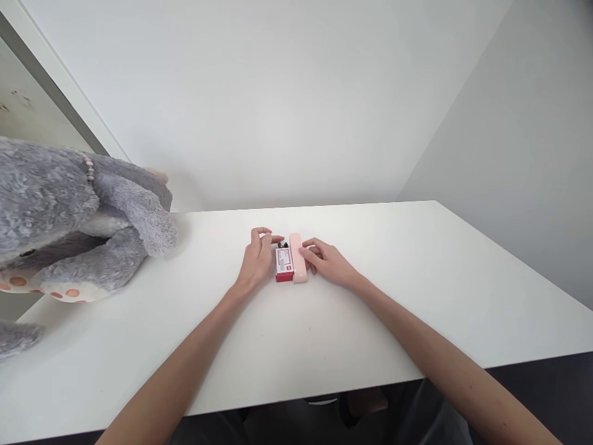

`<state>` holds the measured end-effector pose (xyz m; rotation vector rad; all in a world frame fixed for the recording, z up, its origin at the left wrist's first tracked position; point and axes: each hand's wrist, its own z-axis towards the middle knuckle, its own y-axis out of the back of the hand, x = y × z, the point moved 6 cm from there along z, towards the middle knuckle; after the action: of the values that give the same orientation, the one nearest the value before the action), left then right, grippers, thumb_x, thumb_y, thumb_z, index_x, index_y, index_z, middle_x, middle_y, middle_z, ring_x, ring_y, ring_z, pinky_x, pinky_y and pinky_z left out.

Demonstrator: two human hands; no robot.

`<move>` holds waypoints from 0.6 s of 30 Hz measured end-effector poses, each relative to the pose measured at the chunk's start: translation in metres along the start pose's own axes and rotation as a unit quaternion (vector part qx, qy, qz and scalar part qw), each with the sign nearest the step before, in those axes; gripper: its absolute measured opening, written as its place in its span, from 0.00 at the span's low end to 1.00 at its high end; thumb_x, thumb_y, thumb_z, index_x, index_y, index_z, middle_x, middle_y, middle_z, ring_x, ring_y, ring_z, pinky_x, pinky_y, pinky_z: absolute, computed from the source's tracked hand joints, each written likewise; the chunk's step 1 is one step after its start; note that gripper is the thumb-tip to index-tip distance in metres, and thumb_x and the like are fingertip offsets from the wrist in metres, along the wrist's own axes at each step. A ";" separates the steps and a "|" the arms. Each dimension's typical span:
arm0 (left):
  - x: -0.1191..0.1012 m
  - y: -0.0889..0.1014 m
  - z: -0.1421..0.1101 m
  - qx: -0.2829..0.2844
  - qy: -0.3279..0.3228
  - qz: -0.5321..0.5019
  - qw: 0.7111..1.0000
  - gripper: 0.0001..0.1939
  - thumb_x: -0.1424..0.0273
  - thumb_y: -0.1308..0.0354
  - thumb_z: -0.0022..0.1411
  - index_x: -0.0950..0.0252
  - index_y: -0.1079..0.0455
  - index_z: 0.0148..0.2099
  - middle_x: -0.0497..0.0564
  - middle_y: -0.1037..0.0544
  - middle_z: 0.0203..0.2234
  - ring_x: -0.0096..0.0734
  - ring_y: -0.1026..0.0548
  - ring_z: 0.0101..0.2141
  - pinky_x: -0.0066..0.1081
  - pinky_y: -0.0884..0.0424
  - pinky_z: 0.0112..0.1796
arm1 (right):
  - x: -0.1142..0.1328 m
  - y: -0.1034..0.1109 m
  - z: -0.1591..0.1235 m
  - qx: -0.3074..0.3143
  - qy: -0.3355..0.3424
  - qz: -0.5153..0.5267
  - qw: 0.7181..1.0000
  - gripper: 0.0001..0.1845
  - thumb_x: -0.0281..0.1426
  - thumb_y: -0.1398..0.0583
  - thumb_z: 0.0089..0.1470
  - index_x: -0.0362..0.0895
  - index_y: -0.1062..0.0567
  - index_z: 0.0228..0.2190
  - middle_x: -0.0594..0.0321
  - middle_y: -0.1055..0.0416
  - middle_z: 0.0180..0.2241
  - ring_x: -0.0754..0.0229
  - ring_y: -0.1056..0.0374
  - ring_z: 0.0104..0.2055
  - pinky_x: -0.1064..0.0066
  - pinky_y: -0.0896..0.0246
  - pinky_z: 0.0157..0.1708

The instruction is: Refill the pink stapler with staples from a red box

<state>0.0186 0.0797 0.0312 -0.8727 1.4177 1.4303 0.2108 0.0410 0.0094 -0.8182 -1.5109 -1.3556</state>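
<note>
In the middle of the table a small red-and-white box [284,262] lies against the left side of a long pink object [298,259], which looks like a stapler. Just behind the box is a small black item [283,245], perhaps a binder clip, too small to make out fully. My left hand [258,256] rests left of the box, its fingers apart and bent, one fingertip reaching over by the black item. At the pink stapler's right side, my right hand [322,259] has its thumb and curled fingers against the edge. Some of its fingertips are hidden.
A large grey plush toy [134,210] lies along the left of the white table [380,321]. A pale wall [296,111] stands behind the table, with another wall at the right. The table's front edge runs under my forearms.
</note>
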 end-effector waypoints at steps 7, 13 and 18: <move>0.003 -0.006 0.002 0.015 -0.019 -0.045 0.999 0.10 0.57 0.56 0.74 0.55 0.41 0.50 0.51 0.16 0.46 0.42 0.20 0.51 0.43 0.28 0.51 | 0.001 0.000 0.000 -0.001 0.001 -0.004 1.000 0.22 0.53 0.45 0.66 0.49 0.28 0.45 0.68 0.25 0.29 0.61 0.31 0.29 0.67 0.36 0.36; 0.013 0.005 0.009 -0.046 -0.037 -0.015 0.998 0.09 0.60 0.57 0.74 0.56 0.39 0.49 0.51 0.17 0.46 0.40 0.22 0.51 0.44 0.32 0.55 | -0.001 0.000 -0.001 -0.009 0.001 0.001 1.000 0.22 0.53 0.45 0.67 0.49 0.28 0.48 0.67 0.24 0.32 0.61 0.30 0.30 0.66 0.36 0.36; 0.029 0.030 0.026 -0.129 -0.026 -0.029 0.991 0.06 0.67 0.55 0.71 0.58 0.39 0.46 0.53 0.19 0.45 0.37 0.23 0.48 0.40 0.31 0.51 | -0.001 0.009 0.001 -0.084 0.008 -0.018 0.996 0.24 0.53 0.44 0.66 0.50 0.30 0.52 0.61 0.25 0.44 0.58 0.27 0.38 0.64 0.33 0.38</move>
<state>-0.0161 0.1115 0.0162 -1.0222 1.1760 1.6020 0.2190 0.0437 0.0113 -0.8867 -1.4183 -1.5283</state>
